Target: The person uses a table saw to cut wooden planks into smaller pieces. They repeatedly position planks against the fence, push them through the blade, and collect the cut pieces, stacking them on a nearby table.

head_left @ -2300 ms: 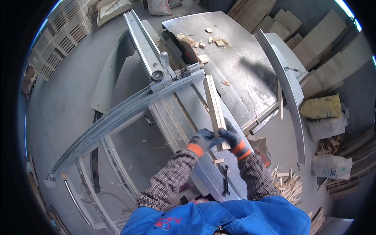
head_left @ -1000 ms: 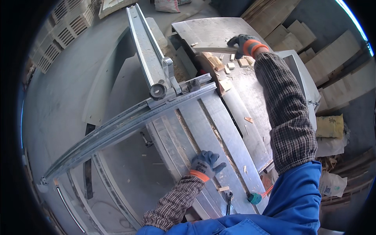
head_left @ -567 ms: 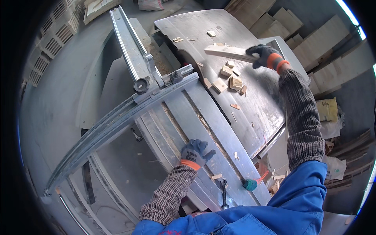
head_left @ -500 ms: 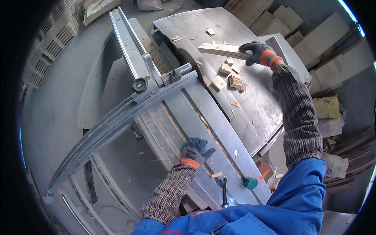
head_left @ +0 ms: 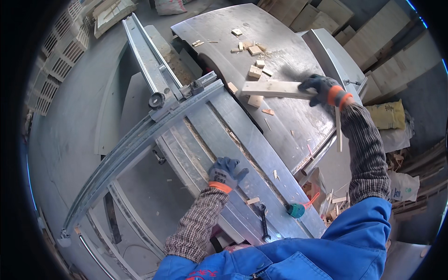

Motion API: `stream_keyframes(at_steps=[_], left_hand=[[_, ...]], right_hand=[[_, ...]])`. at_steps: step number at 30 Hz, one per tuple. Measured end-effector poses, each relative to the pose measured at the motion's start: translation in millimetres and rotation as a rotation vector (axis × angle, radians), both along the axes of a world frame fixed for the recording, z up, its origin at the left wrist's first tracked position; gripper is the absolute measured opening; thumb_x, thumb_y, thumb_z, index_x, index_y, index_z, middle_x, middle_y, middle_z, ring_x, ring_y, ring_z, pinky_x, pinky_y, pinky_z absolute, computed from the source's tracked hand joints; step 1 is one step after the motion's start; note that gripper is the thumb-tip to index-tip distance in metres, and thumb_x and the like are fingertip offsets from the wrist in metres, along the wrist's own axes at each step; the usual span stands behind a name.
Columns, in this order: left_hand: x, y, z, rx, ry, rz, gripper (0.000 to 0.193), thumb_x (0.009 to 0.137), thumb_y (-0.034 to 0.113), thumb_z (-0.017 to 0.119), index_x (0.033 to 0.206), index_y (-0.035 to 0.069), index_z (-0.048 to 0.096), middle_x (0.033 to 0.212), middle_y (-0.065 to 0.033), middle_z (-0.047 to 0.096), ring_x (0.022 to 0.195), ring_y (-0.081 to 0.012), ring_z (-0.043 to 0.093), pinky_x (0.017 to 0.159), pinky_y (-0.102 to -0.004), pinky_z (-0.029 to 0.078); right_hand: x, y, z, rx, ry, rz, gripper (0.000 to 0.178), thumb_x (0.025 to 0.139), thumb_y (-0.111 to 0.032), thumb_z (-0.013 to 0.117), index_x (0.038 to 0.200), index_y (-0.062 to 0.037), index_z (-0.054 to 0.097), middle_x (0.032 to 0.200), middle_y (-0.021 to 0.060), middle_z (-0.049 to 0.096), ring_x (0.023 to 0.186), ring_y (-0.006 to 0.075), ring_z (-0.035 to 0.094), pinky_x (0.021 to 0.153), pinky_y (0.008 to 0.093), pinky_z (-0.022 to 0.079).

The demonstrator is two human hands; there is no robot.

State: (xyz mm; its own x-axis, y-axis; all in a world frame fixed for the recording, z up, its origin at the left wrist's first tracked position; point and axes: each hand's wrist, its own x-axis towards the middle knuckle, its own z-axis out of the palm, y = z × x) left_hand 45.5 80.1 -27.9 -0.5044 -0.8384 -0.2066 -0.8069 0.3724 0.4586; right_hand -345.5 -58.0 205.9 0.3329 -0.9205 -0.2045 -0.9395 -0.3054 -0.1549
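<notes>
Grey metal surface (head_left: pixel 296 140), strewn with pale wood offcuts (head_left: pixel 255 71), sawdust (head_left: pixel 274 54) and thin chips (head_left: pixel 268 112). On its slotted section (head_left: pixel 228 154) lie an open-ended wrench (head_left: pixel 265 225), a small wood strip (head_left: pixel 253 200) near the wrench's upper end, and a rounded teal object (head_left: pixel 296 210)

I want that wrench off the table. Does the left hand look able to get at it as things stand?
Probably yes: the left hand looks empty, and the wrench lies uncovered nearby on the slotted table, only a wood scrap between them.
</notes>
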Motion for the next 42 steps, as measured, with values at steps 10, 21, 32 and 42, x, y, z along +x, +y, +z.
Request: stream_keyframes(at_steps=[10,21,32,42], left_hand=[[3.2,3.9,16.3,-0.063,0.069,0.022,0.060,0.084,0.063,0.057,0.114,0.011,0.063,0.110,-0.0133,0.059,0.105,-0.0312,0.056,0.095,-0.0419,0.045],[3.5,2.3,4.8,-0.046,0.053,-0.012,0.062,0.083,0.062,0.060,0.116,0.009,0.062,0.104,-0.0153,0.061,0.100,-0.0333,0.057,0.090,-0.0439,0.047],[13.1,-8.3,-6.2,-0.226,0.773,0.455,0.073,0.081,0.063,0.062,0.100,-0.007,0.057,0.085,-0.0146,0.058,0.074,-0.0268,0.059,0.072,-0.0379,0.051],[13.8,-7.1,-47.2,-0.515,0.689,0.602,0.052,0.089,0.031,0.066,0.125,-0.004,0.048,0.110,-0.0209,0.058,0.094,-0.0376,0.057,0.080,-0.0466,0.047]], right_hand=[[16.2,-10.9,-42.0,-0.152,-0.162,-0.181,0.061,0.062,-0.025,0.084,0.121,-0.0221,0.066,0.117,0.0062,0.065,0.106,0.0267,0.063,0.092,0.0346,0.049],[15.5,11.8,-24.1,-0.093,0.016,-0.116,0.059,0.062,-0.019,0.084,0.118,-0.0243,0.066,0.118,0.0053,0.063,0.107,0.0274,0.061,0.092,0.0368,0.050],[84.3,224.3,-94.4,0.348,-0.828,-0.449,0.068,0.066,-0.020,0.089,0.127,-0.0093,0.061,0.122,0.0087,0.063,0.113,0.0212,0.058,0.099,0.0372,0.046],[98.0,17.9,-188.0,-0.452,0.114,-0.062,0.056,0.084,-0.016,0.061,0.138,-0.0181,0.047,0.139,0.0081,0.048,0.128,0.0297,0.045,0.106,0.0460,0.036]])
